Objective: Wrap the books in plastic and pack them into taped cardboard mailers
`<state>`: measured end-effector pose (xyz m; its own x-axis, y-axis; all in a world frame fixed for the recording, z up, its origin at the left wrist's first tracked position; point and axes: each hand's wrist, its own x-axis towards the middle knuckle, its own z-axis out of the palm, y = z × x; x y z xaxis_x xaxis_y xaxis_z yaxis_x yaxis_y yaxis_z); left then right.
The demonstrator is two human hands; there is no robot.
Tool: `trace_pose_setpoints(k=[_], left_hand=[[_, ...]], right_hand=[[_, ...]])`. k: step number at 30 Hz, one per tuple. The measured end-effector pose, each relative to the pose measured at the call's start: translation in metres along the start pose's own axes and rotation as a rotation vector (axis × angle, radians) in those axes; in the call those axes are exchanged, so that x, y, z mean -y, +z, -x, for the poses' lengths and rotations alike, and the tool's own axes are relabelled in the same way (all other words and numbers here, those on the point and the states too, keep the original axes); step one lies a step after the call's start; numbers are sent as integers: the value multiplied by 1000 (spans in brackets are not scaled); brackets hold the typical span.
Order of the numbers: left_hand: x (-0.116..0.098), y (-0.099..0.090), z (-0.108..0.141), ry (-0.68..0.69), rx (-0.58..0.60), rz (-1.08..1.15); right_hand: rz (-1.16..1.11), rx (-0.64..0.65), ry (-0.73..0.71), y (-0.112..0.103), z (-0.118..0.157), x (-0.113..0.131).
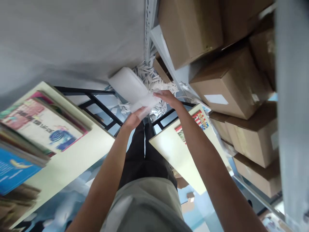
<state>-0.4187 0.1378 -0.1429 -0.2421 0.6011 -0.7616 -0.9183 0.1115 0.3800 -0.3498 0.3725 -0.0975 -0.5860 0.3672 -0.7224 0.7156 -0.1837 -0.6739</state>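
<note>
A thick white roll of wrapping sheet (127, 84), perhaps foam or bubble wrap, stands on the floor in front of me by the wall. From it a thin translucent flap (147, 102) extends toward me. My left hand (135, 118) grips the near left edge of this flap, its fingers partly hidden under the sheet. At the flap's right corner, my right hand (167, 96) pinches the sheet between thumb and fingers. The flap is somewhat blurred.
White paper strips (151, 75) pile up behind the roll. At left, a pale table (79, 141) bears stacked books (45, 124). Another pale table (169, 148) with colourful booklets (201, 119) is under my right arm. Cardboard boxes (224, 83) fill the metal shelf at right.
</note>
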Motion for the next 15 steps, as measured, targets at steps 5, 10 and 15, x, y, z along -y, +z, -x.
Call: trace_pose_setpoints(k=[5, 10, 15], left_hand=[[-50, 37, 78, 158, 86, -223], [-93, 80, 163, 240, 205, -275], [-129, 146, 255, 485, 195, -351]], right_hand=[[117, 41, -154, -9, 71, 61], [79, 46, -384, -31, 166, 131], [28, 77, -672, -57, 274, 200]])
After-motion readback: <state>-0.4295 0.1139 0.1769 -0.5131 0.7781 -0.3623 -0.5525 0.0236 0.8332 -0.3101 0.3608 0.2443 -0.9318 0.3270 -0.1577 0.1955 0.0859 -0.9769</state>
